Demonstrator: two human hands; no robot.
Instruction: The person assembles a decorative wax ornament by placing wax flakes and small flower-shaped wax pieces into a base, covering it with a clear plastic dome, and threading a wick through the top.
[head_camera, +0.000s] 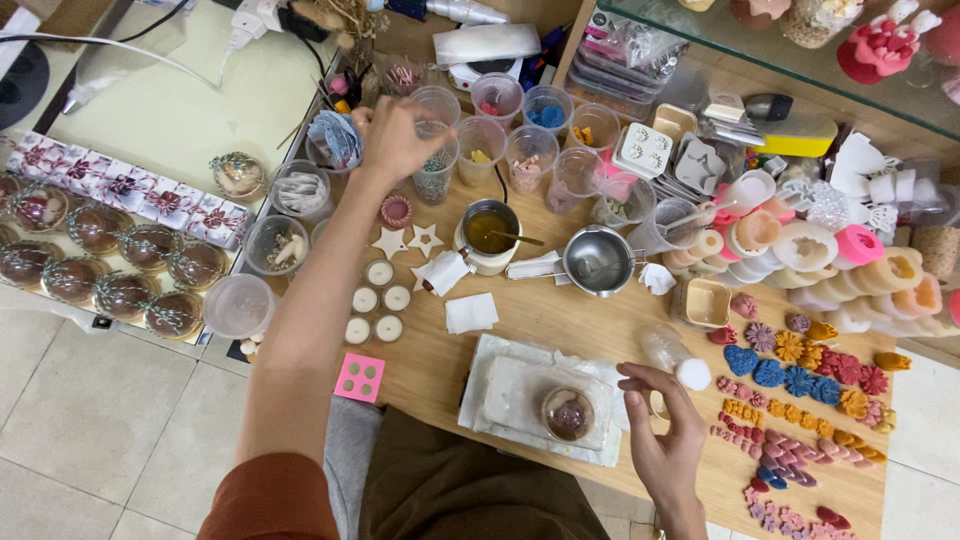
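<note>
I note the left hand (392, 138) stretched to the far row of clear plastic cups (437, 165), fingers closed on one cup's rim (contents too small to tell). The right hand (662, 425) hovers empty, fingers loosely curled, just beside the small glass jar (568, 413) on the white tray (485, 405).
</note>
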